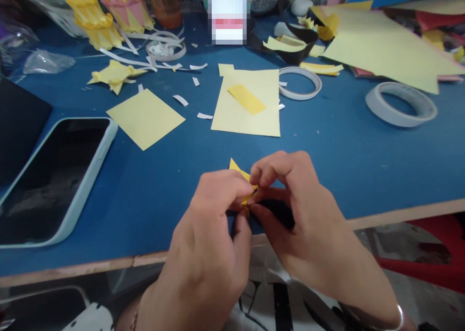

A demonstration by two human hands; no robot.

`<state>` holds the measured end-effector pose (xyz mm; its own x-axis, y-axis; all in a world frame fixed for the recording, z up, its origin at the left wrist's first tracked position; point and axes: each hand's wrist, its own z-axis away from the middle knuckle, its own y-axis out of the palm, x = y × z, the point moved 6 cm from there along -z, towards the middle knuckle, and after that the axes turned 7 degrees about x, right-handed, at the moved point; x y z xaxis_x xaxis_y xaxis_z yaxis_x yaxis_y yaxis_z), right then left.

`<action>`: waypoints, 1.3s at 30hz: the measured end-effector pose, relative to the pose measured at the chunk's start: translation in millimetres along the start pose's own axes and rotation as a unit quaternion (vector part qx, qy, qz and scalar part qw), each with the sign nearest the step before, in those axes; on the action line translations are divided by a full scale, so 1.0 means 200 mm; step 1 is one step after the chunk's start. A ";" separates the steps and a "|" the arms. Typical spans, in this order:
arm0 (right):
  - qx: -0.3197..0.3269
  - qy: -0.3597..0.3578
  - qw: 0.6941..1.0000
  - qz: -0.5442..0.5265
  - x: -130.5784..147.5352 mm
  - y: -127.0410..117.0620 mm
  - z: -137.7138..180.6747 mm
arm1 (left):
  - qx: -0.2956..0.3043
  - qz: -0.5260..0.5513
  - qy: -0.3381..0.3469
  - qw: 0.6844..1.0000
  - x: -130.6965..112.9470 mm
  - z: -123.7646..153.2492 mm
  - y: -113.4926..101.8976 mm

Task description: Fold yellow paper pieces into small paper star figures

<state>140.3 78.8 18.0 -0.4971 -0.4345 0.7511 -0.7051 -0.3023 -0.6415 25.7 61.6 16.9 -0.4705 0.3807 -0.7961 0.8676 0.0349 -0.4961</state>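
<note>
Our left hand point(207, 229) and right hand point(308, 210) both pinch yellow paper point(238, 168) — seemingly steadying so small a piece | it's between our fingertips, near the blue table's point(334, 161) edge | cream sheet point(250, 125) beyond — apparently kept handy

Left grip point(207, 229) bare, thin bracelet point(135, 317) at wrist; right grip point(312, 219) bare, shiny silvery bangle point(400, 315) at wrist.

Paper point(235, 166): yellow, small, folded, mostly hidden from where I stand; pointed tip away from table's point(337, 166) near edge.
</note>
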 end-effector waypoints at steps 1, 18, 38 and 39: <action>0.003 0.005 1.000 -0.013 0.00 0.00 0.00 | -0.005 0.001 -0.001 1.000 0.00 0.00 0.00; 0.000 -0.018 1.000 -0.024 0.01 0.04 -0.03 | -0.043 -0.014 -0.010 0.999 0.00 0.02 0.00; -0.001 -0.016 1.000 -0.010 0.01 0.03 -0.03 | -0.045 -0.018 -0.005 0.999 -0.01 0.05 0.00; 0.001 -0.014 1.000 -0.015 0.01 0.03 -0.03 | -0.040 -0.010 -0.011 0.999 0.00 0.04 -0.01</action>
<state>132.5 80.8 16.6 -0.4623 -0.4484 0.7650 -0.7178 -0.3173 -0.6198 23.2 54.1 14.6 -0.4898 0.3590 -0.7945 0.8682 0.1169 -0.4823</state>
